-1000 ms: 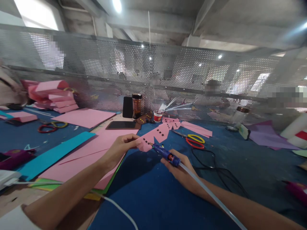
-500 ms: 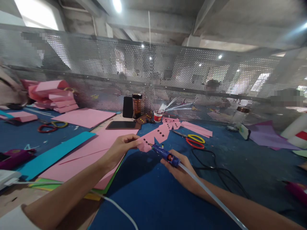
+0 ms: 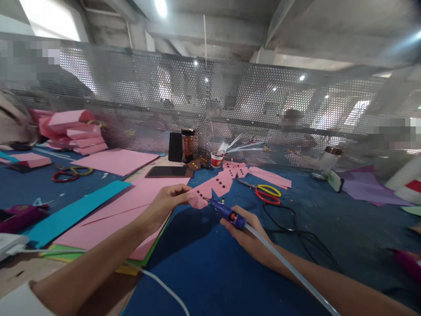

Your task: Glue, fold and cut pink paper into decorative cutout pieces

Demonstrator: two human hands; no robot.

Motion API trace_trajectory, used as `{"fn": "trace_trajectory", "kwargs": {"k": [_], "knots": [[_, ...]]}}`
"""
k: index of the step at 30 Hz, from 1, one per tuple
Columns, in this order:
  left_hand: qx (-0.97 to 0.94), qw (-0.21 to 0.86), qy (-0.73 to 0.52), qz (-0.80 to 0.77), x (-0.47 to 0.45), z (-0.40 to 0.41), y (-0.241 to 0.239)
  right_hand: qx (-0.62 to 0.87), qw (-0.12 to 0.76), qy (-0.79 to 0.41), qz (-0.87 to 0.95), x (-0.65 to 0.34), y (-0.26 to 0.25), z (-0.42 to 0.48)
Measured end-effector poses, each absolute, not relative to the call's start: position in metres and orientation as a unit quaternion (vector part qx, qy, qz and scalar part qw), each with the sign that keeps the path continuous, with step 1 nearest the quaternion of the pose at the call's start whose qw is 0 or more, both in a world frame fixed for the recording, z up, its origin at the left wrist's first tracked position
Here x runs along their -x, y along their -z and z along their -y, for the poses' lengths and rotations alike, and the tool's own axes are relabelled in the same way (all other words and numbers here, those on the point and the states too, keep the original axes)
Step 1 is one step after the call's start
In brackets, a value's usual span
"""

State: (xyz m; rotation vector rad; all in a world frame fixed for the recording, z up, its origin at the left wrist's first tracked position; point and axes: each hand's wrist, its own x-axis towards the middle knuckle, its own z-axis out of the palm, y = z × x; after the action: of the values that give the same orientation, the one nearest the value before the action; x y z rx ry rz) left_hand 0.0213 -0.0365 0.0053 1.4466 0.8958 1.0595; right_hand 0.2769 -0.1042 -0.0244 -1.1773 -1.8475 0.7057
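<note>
Between the thumb and fingers of my left hand (image 3: 169, 202) is the left end of a pink paper cutout (image 3: 215, 183), notched and marked with small black squares. My right hand (image 3: 248, 232) is wrapped round a blue hot glue gun (image 3: 226, 213), and a long clear glue stick (image 3: 289, 267) runs out of its back. The gun's nozzle meets the cutout's lower edge near the black squares, close to my left fingers. Whether glue is coming out is too small to tell.
Red-and-yellow scissors (image 3: 268, 194) and a black cable (image 3: 296, 232) lie to the right. Behind the cutout stand a paper cup (image 3: 216, 160) and a brown bottle (image 3: 188, 147). Pink sheets (image 3: 115, 215) and a blue strip (image 3: 79, 213) cover the left. A perforated metal screen (image 3: 138, 101) closes the back.
Both hands, the glue gun and the cutout look almost still. Beyond the screen at the far left, a person has shifted a little to the left.
</note>
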Motion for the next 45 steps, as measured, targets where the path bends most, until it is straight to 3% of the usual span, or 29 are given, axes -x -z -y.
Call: {"fn": "trace_trajectory", "kwargs": {"k": [27,30,34,37,45], "knots": [[-0.609,0.522,-0.450,-0.394,-0.019,0.034,-0.006,0.468,0.424,-0.290,0.719,-0.280,0.019,0.109],[-0.604,0.511,-0.463,-0.401,-0.017,0.032,-0.006,0.477,0.434,-0.250,0.722,-0.285,0.014,0.109],[-0.594,0.495,-0.486,-0.408,-0.011,0.028,-0.007,0.523,0.427,-0.111,0.729,-0.301,0.010,0.106],[-0.591,0.487,-0.494,-0.413,-0.008,0.025,-0.009,0.543,0.389,-0.046,0.743,-0.322,0.012,0.107],[-0.618,0.460,-0.492,-0.405,-0.008,0.032,-0.013,0.610,0.217,-0.068,0.759,-0.356,0.014,0.116]]}}
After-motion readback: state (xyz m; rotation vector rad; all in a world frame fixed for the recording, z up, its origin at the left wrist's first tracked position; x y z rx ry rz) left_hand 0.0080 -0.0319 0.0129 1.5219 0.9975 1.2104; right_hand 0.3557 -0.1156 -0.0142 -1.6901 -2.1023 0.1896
